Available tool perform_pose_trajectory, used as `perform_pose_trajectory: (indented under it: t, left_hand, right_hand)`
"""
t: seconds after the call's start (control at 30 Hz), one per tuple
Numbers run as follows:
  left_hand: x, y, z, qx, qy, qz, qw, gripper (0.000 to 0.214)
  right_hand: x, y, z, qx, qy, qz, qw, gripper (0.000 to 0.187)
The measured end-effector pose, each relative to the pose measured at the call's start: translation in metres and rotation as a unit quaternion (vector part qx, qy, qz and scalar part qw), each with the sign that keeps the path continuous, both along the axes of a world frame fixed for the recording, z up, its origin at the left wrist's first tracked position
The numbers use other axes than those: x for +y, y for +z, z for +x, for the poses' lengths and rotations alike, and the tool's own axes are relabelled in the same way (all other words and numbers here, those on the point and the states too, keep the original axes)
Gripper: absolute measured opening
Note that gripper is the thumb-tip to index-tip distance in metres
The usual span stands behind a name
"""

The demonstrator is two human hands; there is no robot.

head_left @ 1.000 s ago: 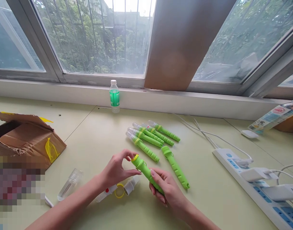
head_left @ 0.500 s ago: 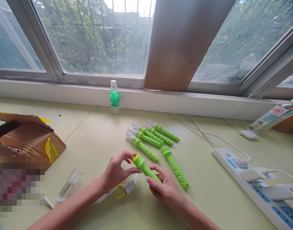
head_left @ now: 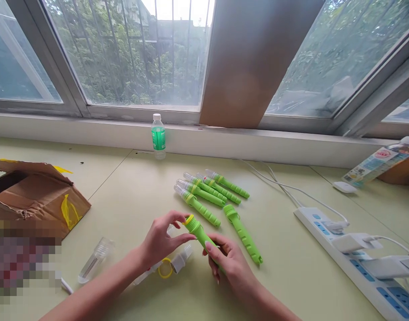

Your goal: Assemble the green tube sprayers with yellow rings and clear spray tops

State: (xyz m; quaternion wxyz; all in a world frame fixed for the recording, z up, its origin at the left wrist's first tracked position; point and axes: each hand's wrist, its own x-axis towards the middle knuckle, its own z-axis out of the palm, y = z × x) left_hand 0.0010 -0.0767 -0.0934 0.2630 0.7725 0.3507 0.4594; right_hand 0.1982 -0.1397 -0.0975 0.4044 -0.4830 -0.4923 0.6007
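Note:
My right hand (head_left: 226, 258) is wrapped round a green plastic tube-shaped handle (head_left: 200, 235) with a threaded top, tilted up to the left. At that threaded end, thumb and fingers of my left hand (head_left: 164, 234) pinch a yellow ring (head_left: 189, 219) seated round the neck. Below my left hand lie a loose yellow ring (head_left: 165, 268) and a clear plastic piece (head_left: 181, 259), with another clear part partly hidden by my wrist. To the right of my hands rests a second green handle (head_left: 243, 236) without a clear cap. Several green handles with clear caps (head_left: 198, 209) lie together behind.
An opened cardboard box (head_left: 44, 191) stands at left, with a clear plastic tube (head_left: 96, 261) in front of it. By the sill is a green-labelled bottle (head_left: 158, 138). A white power strip (head_left: 345, 254) with plugs and cables runs along the right; a larger bottle (head_left: 380, 160) leans behind it.
My right hand's fingers have shifted on the green handle, with the thumb now farther up over it. My left hand stays at the yellow ring. The whole view has shifted slightly.

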Motion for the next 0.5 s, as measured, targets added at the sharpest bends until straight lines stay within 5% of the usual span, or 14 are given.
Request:
perform_pose_trajectory:
  t: [0.3, 0.5]
  left_hand:
    - [-0.0006, -0.0032, -0.0024, 0.015, -0.021, -0.054, 0.998, 0.036]
    - [-0.0020, -0.0040, -0.0018, 0.014, -0.011, -0.052, 0.999, 0.033]
  right_hand:
    - [0.0013, 0.0097, 0.0013, 0.004, 0.051, 0.016, 0.999, 0.041]
    - [0.0016, 0.0041, 0.0022, -0.002, 0.025, -0.033, 0.999, 0.043]
